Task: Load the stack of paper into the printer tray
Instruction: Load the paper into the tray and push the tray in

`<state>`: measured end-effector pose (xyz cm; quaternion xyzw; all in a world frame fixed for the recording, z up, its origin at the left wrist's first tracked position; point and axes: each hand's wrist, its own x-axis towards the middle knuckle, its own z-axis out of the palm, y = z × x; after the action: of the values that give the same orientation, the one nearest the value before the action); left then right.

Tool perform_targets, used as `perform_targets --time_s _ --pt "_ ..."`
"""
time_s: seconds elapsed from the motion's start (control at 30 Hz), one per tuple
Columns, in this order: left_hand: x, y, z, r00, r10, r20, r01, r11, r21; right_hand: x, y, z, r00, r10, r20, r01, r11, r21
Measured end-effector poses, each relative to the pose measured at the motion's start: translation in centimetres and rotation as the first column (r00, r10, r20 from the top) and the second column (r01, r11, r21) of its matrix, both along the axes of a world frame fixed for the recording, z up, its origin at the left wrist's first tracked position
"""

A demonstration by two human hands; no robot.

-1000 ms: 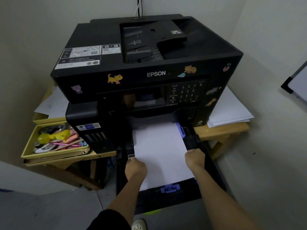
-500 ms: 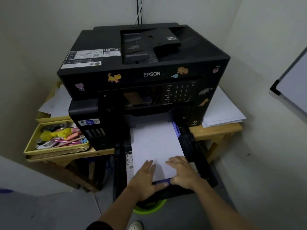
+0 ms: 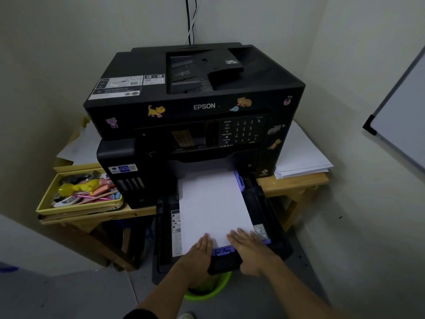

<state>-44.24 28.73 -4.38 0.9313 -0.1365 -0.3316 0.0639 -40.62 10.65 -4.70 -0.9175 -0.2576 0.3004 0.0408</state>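
A black Epson printer (image 3: 195,107) stands on a wooden table. Its black paper tray (image 3: 269,210) is pulled out toward me. A white stack of paper (image 3: 211,203) lies flat in the tray, against a purple side guide (image 3: 238,180). My left hand (image 3: 199,252) rests flat, fingers together, on the near edge of the stack. My right hand (image 3: 249,247) lies flat on the near right corner. Between my hands sits the purple end guide (image 3: 223,250), right at the stack's near edge.
A yellow box (image 3: 76,208) of pens and small items sits on the table's left. Loose white sheets (image 3: 303,155) lie to the right of the printer. A green bin (image 3: 207,292) stands on the floor under the tray. A whiteboard (image 3: 404,120) leans at the right wall.
My hands moved from the stack's side edges to its near edge and now lie flat there. The view pulled back from the printer.
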Motion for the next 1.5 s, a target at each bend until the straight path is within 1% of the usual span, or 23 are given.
perform_targets --time_s 0.23,0.33,0.5,0.6,0.73,0.83,0.87,0.9,0.93,0.97,1.03,1.07,1.1,1.13,1.17,1.2,1.23,1.27,1.3,1.37,1.4,1.43,1.5 --pt "0.7 -0.1 1.1 0.999 0.001 -0.05 0.0 1.0 0.025 0.5 0.5 0.0 0.999 0.027 0.031 -0.025 0.997 -0.072" --pt "2.8 0.1 2.3 0.999 0.015 -0.049 -0.014 1.0 0.02 2.4 0.8 0.8 0.998 0.013 0.069 -0.009 0.998 -0.06" --pt "3.7 0.3 2.0 0.995 0.017 -0.103 -0.011 0.998 0.059 3.0 1.3 0.1 0.999 -0.007 0.052 0.011 0.997 -0.079" --pt "4.6 0.8 1.9 0.997 0.033 -0.072 -0.028 0.997 0.069 3.4 2.1 -0.1 0.993 -0.041 0.114 0.048 0.997 -0.064" --pt "4.9 0.8 0.9 0.996 0.07 0.048 -0.076 0.988 0.135 3.4 3.1 0.1 0.971 -0.163 0.176 0.173 0.984 -0.047" --pt "3.5 -0.3 -0.1 0.941 0.292 0.169 -0.314 0.941 0.123 2.2 3.5 -0.2 0.892 -0.38 0.244 0.386 0.922 0.027" --pt "3.0 -0.7 -0.3 0.884 0.419 0.206 -0.438 0.897 0.053 1.8 3.6 -0.3 0.834 -0.481 0.271 0.475 0.875 0.092" --pt "2.5 -1.0 -0.6 0.796 0.56 0.228 -0.567 0.823 -0.041 1.4 3.7 -0.4 0.749 -0.601 0.278 0.572 0.799 0.185" --pt "1.9 -1.4 -0.8 0.675 0.7 0.235 -0.69 0.711 -0.136 1.1 3.8 -0.5 0.64 -0.725 0.253 0.665 0.688 0.289" --pt "1.5 -1.8 -0.9 0.519 0.821 0.236 -0.793 0.566 -0.225 1.0 3.9 -0.6 0.517 -0.833 0.2 0.741 0.552 0.382" --pt "1.5 -3.0 0.0 0.116 0.983 0.145 -0.915 0.162 -0.369 1.1 4.1 -0.3 0.257 -0.966 0.021 0.832 0.232 0.504" --pt "1.8 -3.5 0.8 -0.072 0.995 0.067 -0.909 -0.038 -0.415 1.3 4.3 0.0 0.128 -0.988 -0.092 0.848 0.061 0.526" --pt "2.1 -3.6 1.9 -0.213 0.975 -0.062 -0.858 -0.217 -0.466 1.6 4.5 0.3 0.005 -0.977 -0.211 0.849 -0.108 0.517" --pt "2.2 -3.1 2.6 -0.304 0.933 -0.194 -0.79 -0.361 -0.495 1.9 4.7 0.6 -0.109 -0.937 -0.332 0.84 -0.265 0.474" --pt "2.4 -2.6 3.1 -0.381 0.873 -0.305 -0.736 -0.486 -0.471 2.2 4.8 0.7 -0.207 -0.873 -0.442 0.825 -0.399 0.401" --pt "2.7 -2.5 3.1 -0.413 0.838 -0.357 -0.737 -0.537 -0.409 2.4 4.9 0.8 -0.284 -0.798 -0.532 0.808 -0.497 0.315" --pt "3.0 -2.7 2.7 -0.331 0.874 -0.356 -0.821 -0.453 -0.348 2.5 5.0 0.8 -0.335 -0.728 -0.598 0.795 -0.559 0.235" --pt "2.8 -2.6 1.9 -0.163 0.927 -0.336 -0.925 -0.262 -0.274 2.6 5.0 0.8 -0.362 -0.672 -0.646 0.786 -0.593 0.175" --pt "3.5 -2.7 1.5 -0.144 0.933 -0.33 -0.948 -0.226 -0.223 2.7 5.0 0.7 -0.37 -0.632 -0.681 0.78 -0.61 0.141" --pt "4.3 -2.6 1.7 -0.051 0.965 -0.257 -0.986 -0.089 -0.139 3.1 5.0 0.4 -0.359 -0.607 -0.709 0.778 -0.614 0.132" --pt "3.4 -2.3 1.5 0.073 0.979 -0.189 -0.991 0.051 -0.123 3.2 5.0 0.2 -0.358 -0.61 -0.707 0.78 -0.611 0.133" --pt "3.5 -2.3 2.0 0.249 0.957 -0.148 -0.968 0.241 -0.07 3.2 5.1 0.1 -0.361 -0.615 -0.701 0.779 -0.612 0.136" --pt "3.8 -2.2 2.9 0.316 0.937 -0.151 -0.946 0.323 0.03 3.4 5.2 0.0 -0.359 -0.63 -0.689 0.773 -0.614 0.159"
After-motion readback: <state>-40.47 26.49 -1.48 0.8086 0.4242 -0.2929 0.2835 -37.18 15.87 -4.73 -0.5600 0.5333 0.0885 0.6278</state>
